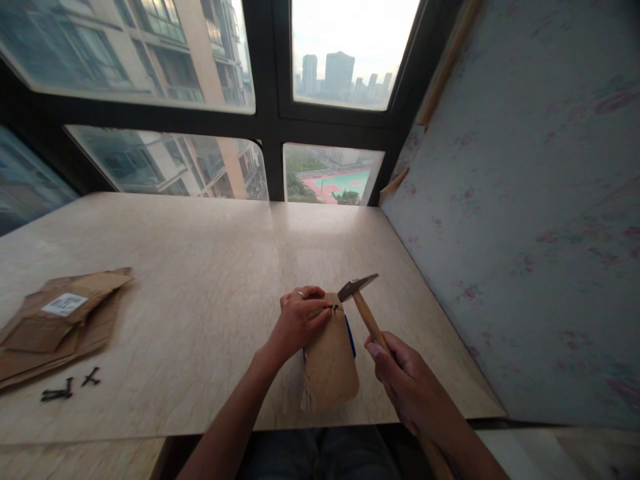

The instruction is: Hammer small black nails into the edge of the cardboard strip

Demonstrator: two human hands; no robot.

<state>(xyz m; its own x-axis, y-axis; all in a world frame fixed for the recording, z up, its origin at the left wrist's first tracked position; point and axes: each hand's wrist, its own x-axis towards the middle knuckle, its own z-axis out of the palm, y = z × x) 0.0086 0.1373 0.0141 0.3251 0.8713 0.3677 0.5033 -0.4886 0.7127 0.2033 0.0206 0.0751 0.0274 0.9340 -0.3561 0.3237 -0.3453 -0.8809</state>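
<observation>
Two hands at work over the counter [200, 267]. Right hand [400, 373] is closed round a hammer [371, 321] by its wooden handle. Long axis slants from under the wrist up-left, toward the window [276, 127]; head sits crosswise, thick end pointing left at the nails, thin end up-right. It's at the right of the block [330, 367]'s far end; contact I can't tell from here. Block is faced in brown cardboard, long axis running counter edge to window, blue strip [351, 335] on its right side. Left hand [300, 320] covers the far left corner, thumb and finger bunched at dark nails [335, 308] (maybe screws, too small to tell); can't say if pinched. Far left: flattened cartons [95, 327], white label [65, 305] up, insides hidden. Loose nails [91, 377] beside them.
</observation>
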